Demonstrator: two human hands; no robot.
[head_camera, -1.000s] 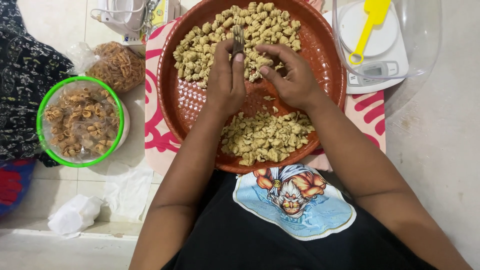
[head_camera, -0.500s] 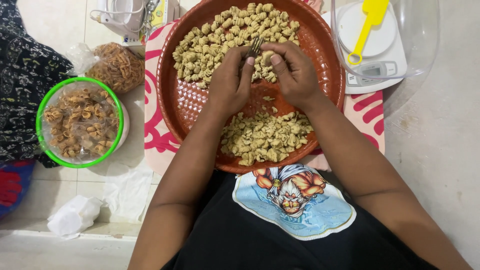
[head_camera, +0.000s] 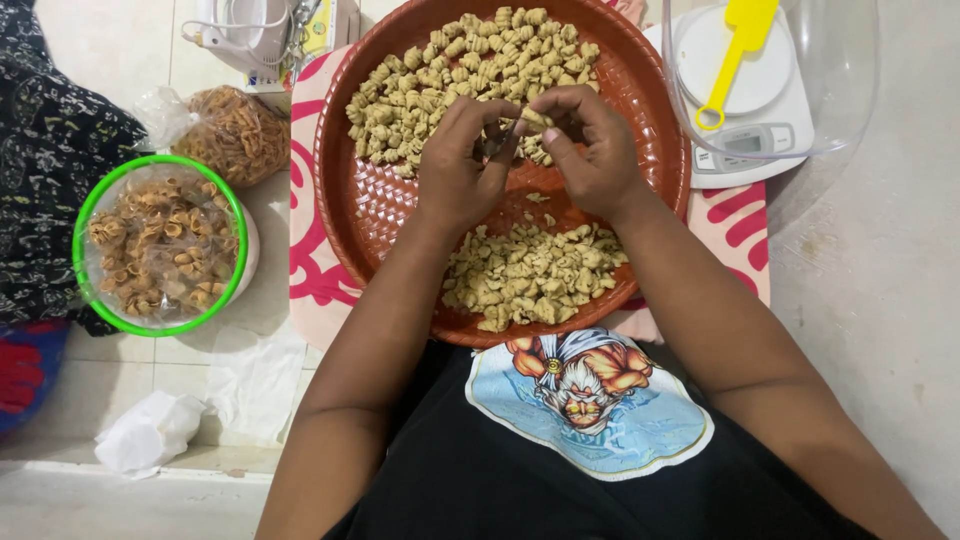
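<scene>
A round reddish-brown woven tray (head_camera: 350, 200) lies in front of me. It holds a far pile of small ridged dough pieces (head_camera: 460, 70) and a near pile of dough pieces (head_camera: 530, 275). Both hands meet over the tray's middle, at the near edge of the far pile. My left hand (head_camera: 460, 165) grips a small metal fork (head_camera: 500, 140), mostly hidden by the fingers. My right hand (head_camera: 595, 150) pinches a dough piece (head_camera: 537, 120) against the fork's end. A few loose pieces lie between the piles.
Left of the tray stand a green-rimmed bowl (head_camera: 90, 200) of fried shell snacks and a plastic bag of snacks (head_camera: 235, 130). A white kitchen scale (head_camera: 780, 135) with a yellow spatula (head_camera: 735, 55) under a clear bowl sits at the right. Crumpled tissue (head_camera: 150, 430) lies on the floor.
The fork, held upright over the far pile a second ago, has come down and tilted. My right hand rose from the tray's middle to meet the left hand.
</scene>
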